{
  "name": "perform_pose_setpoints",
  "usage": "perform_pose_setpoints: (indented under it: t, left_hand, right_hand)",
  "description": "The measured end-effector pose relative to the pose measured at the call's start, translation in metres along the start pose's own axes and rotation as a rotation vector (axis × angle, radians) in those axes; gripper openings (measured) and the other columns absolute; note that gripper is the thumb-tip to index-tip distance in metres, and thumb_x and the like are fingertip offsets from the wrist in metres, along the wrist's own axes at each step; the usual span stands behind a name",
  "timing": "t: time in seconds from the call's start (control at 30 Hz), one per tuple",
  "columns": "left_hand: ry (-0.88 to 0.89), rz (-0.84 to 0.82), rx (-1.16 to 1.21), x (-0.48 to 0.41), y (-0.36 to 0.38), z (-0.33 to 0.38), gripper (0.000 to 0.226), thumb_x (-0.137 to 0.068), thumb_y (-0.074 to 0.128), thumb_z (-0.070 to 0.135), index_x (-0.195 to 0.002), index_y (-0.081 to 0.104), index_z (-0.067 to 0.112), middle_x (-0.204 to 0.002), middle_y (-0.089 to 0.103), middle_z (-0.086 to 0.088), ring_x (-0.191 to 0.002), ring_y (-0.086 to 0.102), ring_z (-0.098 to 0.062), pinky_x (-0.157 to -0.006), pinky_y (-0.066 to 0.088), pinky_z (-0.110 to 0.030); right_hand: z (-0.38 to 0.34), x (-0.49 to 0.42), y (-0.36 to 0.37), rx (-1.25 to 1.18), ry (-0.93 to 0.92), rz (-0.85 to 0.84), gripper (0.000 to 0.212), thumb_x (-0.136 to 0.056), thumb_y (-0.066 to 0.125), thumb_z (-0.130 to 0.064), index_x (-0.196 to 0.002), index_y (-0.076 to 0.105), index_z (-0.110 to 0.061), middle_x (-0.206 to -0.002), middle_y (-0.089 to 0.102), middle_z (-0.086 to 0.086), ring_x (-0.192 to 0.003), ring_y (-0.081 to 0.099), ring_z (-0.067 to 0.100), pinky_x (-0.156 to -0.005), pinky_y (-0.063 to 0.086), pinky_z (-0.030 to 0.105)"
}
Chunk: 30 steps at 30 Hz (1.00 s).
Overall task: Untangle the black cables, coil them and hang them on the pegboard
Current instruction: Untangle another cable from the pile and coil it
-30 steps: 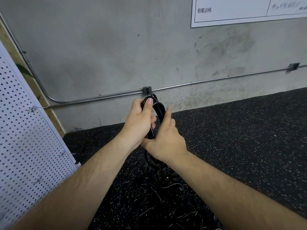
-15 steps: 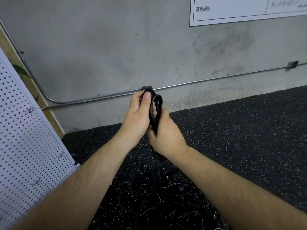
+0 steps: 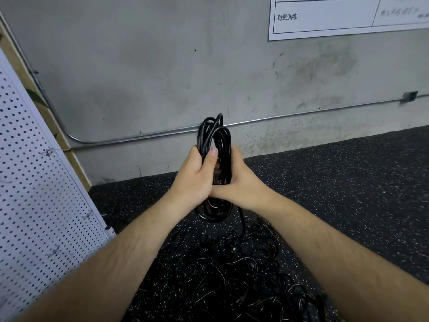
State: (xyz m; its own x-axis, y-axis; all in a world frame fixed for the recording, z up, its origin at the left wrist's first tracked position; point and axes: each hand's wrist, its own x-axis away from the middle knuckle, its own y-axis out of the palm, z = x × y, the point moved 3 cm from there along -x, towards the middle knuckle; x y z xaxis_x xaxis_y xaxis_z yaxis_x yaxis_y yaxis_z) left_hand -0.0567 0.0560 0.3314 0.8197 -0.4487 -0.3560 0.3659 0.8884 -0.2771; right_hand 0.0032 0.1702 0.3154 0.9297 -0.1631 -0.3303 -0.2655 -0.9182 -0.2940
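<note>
Against the grey concrete wall (image 3: 162,77), a coiled black cable (image 3: 214,135) is held upright and gripped round its middle by both hands, the left hand (image 3: 195,175) and right hand (image 3: 241,182) curled round it from opposite sides. Below the coil, tangled black cables (image 3: 232,275) are spread over the speckled floor (image 3: 348,182). A white pegboard (image 3: 34,182) is seen left of the coil.

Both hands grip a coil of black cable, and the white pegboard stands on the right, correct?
No: the head view shows the white pegboard on the left. The left hand and right hand do grip the coil of black cable.
</note>
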Motion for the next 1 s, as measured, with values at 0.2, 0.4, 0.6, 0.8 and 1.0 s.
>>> perform_pose_setpoints:
  t: [0.2,0.4,0.6,0.8,1.0]
  left_hand:
    - [-0.058,0.12,0.281,-0.01,-0.015,0.016,0.014,-0.11,0.043,0.027,-0.106,0.053,0.017,-0.097,0.067,-0.007,-0.088,0.066,-0.025,-0.082,0.058,-0.047]
    - [-0.039,0.275,0.346,-0.02,-0.036,0.017,0.013,-0.11,0.041,0.025,-0.102,0.05,0.021,-0.094,0.056,0.001,-0.095,0.061,-0.023,-0.085,0.061,-0.045]
    - [0.011,0.286,0.091,-0.027,-0.049,-0.002,0.019,-0.104,0.044,0.047,-0.098,0.047,0.03,-0.1,0.06,0.002,-0.099,0.062,-0.018,-0.094,0.056,-0.048]
    - [0.018,0.32,-0.126,-0.027,-0.051,-0.003,0.017,-0.11,0.04,0.033,-0.095,0.042,0.023,-0.097,0.052,0.005,-0.087,0.049,0.0,-0.071,0.035,0.001]
    - [0.043,0.288,-0.186,-0.031,-0.048,-0.003,0.016,-0.109,0.042,0.026,-0.114,0.046,0.012,-0.133,0.022,0.004,-0.128,0.033,-0.009,-0.109,0.013,-0.01]
  right_hand:
    - [0.032,0.013,-0.012,-0.158,0.269,-0.173,0.069,-0.071,0.063,-0.032,-0.139,0.051,-0.036,-0.129,0.065,-0.007,-0.119,0.062,0.012,-0.105,0.046,0.042]
    - [0.077,0.024,0.003,0.083,0.451,-0.297,0.014,-0.103,0.054,-0.02,-0.114,0.061,-0.016,-0.104,0.076,-0.002,-0.098,0.066,0.03,-0.093,0.052,0.042]
    - [0.077,0.021,0.004,0.183,0.424,-0.19,0.023,-0.11,0.037,-0.012,-0.116,0.06,-0.015,-0.095,0.074,0.006,-0.047,0.048,0.005,-0.048,0.036,0.019]
    - [0.055,0.011,-0.015,0.278,0.393,0.011,0.01,-0.108,0.043,-0.018,-0.114,0.049,-0.014,-0.092,0.072,0.005,-0.064,0.063,0.014,-0.046,0.041,0.016]
    - [0.028,0.011,-0.021,0.623,0.133,0.0,0.017,-0.104,0.047,-0.014,-0.112,0.062,-0.014,-0.099,0.067,0.008,-0.084,0.062,0.024,-0.066,0.05,0.033]
